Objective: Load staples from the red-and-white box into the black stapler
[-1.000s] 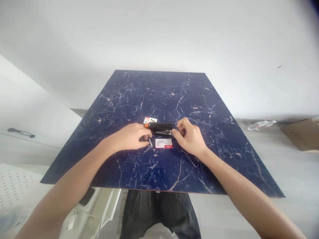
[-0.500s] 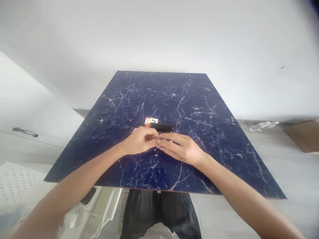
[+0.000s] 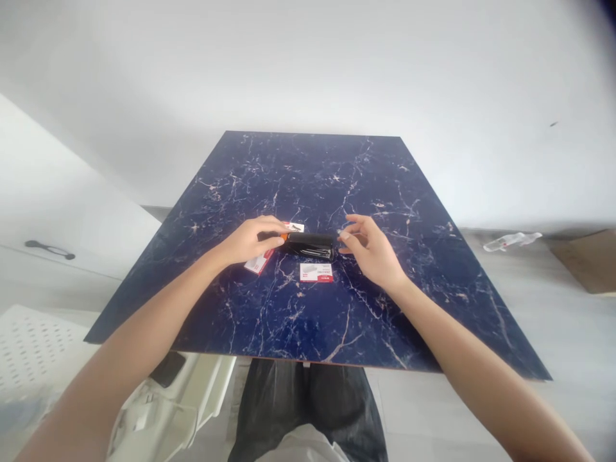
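Observation:
A black stapler-like tool (image 3: pixel 310 246) with an orange left end lies across the middle of the dark blue table. My left hand (image 3: pixel 253 240) is at that orange end, thumb and fingers apart; whether it touches the tool is hard to tell. Just off the right end is my right hand (image 3: pixel 368 247), its fingers loosely curled and parted, with nothing clearly held. In front of the tool lies a small red-and-white box (image 3: pixel 316 273). A second box (image 3: pixel 258 263) sits tilted, partly beneath my left hand. Behind the tool, a third box (image 3: pixel 296 227) is partly covered by my left fingers.
The marbled blue table (image 3: pixel 308 179) stands against a white wall. To the left is a white drawer front with a dark handle (image 3: pixel 49 249). A clear plastic piece (image 3: pixel 513 241) and a cardboard box (image 3: pixel 587 260) are on the floor at right. A black phone-like object (image 3: pixel 168 369) rests below left.
My hands were together in front of the black tool and have moved apart to its two ends. The front box and the left box now show more fully.

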Motion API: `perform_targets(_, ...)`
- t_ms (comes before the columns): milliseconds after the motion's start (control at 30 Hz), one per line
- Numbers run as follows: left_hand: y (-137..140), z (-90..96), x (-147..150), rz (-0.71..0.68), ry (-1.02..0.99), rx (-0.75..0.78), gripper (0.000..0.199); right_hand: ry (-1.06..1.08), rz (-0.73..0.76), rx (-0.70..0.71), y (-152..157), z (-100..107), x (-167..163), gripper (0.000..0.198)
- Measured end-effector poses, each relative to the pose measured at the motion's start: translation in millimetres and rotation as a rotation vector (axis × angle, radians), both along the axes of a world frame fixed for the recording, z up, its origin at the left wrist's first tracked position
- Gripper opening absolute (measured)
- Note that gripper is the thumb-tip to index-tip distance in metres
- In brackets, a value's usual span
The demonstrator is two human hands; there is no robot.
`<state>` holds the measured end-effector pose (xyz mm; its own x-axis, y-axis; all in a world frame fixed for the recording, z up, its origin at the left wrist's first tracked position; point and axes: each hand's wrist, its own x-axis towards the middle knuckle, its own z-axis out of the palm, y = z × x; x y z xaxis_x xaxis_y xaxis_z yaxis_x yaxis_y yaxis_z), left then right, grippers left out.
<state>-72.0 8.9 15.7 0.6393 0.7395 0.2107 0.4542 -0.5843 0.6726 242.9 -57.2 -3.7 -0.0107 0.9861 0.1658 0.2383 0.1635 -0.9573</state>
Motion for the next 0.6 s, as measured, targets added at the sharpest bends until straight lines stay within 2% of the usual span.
perform_targets(200,4,-0.9,-1,0.03,-0.042,-0.26,0.028,0.072,0.104,-0.091,0,-11,-12,0.047)
perform_targets(300,4,-1.1,-1,0.083,-0.06,-0.327,0.033,0.107,0.116,-0.124,2,-14,-12,0.045)
perform_targets(467,1,-2.2,1,0.052,-0.038,-0.257,0.033,0.091,0.089,-0.105,4,-14,-11,0.041)
perform_targets(600,-1,-4.3,4,0.026,-0.038,-0.139,0.031,-0.028,0.05,0.063,-2,-7,-7,0.036)
